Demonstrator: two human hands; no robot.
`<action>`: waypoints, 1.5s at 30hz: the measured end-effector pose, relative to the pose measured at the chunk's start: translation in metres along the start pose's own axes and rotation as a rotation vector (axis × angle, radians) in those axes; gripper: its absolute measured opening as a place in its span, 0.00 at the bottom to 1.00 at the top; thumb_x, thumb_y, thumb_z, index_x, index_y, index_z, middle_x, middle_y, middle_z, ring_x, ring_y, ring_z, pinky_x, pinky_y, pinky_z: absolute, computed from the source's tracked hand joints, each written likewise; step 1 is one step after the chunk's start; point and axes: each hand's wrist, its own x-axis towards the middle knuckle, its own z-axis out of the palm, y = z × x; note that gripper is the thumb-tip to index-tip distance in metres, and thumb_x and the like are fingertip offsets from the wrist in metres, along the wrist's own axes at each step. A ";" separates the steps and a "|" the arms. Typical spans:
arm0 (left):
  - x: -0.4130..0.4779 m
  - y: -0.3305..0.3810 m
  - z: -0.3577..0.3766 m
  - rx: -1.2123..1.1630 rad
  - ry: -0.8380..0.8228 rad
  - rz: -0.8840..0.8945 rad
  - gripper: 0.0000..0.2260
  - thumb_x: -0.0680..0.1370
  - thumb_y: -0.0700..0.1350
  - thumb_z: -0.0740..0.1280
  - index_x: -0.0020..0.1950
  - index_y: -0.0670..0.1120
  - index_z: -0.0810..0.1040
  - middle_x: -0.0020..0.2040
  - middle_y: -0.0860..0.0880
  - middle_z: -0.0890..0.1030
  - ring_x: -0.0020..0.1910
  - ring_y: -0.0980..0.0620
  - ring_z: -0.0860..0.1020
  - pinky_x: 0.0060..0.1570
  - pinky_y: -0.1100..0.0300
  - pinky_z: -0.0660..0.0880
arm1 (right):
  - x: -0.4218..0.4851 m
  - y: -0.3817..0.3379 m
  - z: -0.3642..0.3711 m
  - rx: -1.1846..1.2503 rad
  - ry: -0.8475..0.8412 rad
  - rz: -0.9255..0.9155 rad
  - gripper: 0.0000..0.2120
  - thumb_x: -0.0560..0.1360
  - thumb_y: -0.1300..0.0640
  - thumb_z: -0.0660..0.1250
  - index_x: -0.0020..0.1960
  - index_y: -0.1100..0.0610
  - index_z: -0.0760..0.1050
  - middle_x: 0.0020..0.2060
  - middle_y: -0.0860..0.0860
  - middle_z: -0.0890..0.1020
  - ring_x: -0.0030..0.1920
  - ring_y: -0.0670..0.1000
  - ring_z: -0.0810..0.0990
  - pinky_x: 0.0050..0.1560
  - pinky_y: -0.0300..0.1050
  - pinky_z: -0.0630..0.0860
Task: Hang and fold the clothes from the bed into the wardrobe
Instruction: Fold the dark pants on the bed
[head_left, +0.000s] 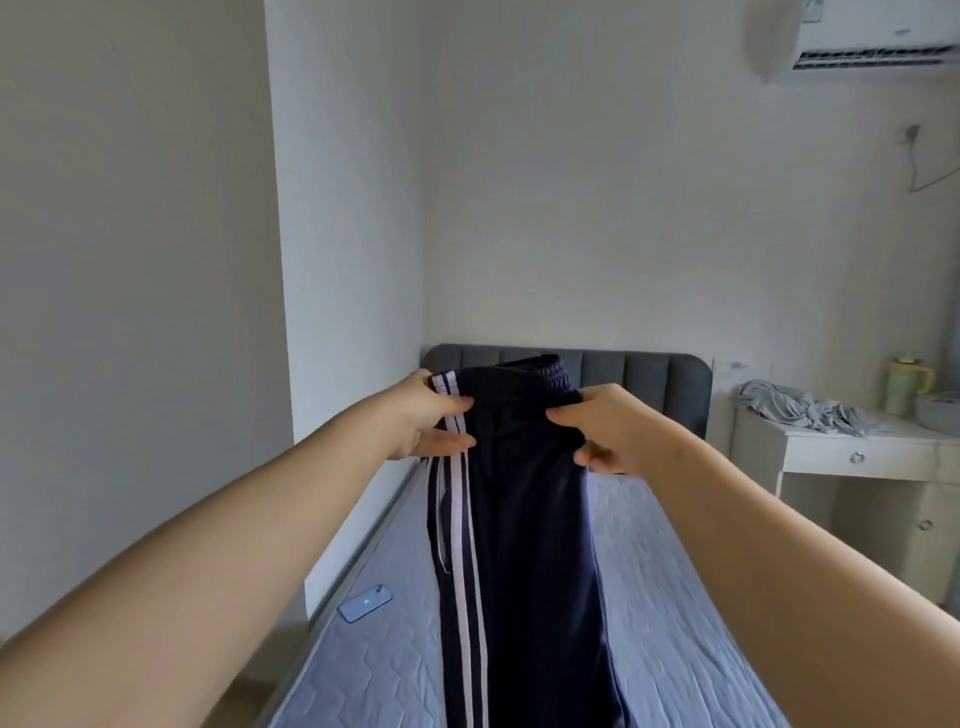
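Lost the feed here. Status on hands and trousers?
Left hand, right hand grip navy trousers at waistband, held up over bed. Phone on bed, left of them.

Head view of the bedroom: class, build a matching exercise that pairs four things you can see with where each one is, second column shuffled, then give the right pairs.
Column A:
1. track trousers
2. phone
3. grey garment
4. air conditioner

Column B:
a. mounted high on the wall
b. lying flat on the mattress
c. held up by the left hand and right hand
d. crumpled on the white desk

Pairs: 1-c, 2-b, 3-d, 4-a
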 end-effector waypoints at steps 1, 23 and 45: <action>0.013 -0.009 0.001 -0.040 0.004 -0.025 0.07 0.77 0.41 0.66 0.52 0.46 0.69 0.47 0.46 0.75 0.30 0.48 0.81 0.25 0.59 0.79 | 0.008 0.004 0.012 0.033 0.031 0.035 0.04 0.77 0.58 0.64 0.49 0.58 0.75 0.32 0.49 0.76 0.23 0.51 0.78 0.25 0.42 0.77; 0.001 0.023 -0.061 0.124 0.271 0.773 0.16 0.70 0.36 0.71 0.45 0.55 0.70 0.39 0.58 0.75 0.35 0.62 0.74 0.47 0.66 0.72 | 0.004 -0.033 0.033 0.171 0.323 -0.543 0.08 0.75 0.58 0.60 0.40 0.47 0.72 0.37 0.49 0.72 0.40 0.47 0.69 0.42 0.44 0.66; -0.170 -0.299 0.021 0.070 -0.193 -0.283 0.12 0.75 0.44 0.69 0.54 0.58 0.74 0.52 0.54 0.81 0.50 0.55 0.80 0.52 0.57 0.75 | -0.183 0.257 0.127 0.355 -0.071 0.314 0.07 0.71 0.67 0.58 0.36 0.59 0.69 0.32 0.53 0.73 0.32 0.51 0.71 0.31 0.39 0.68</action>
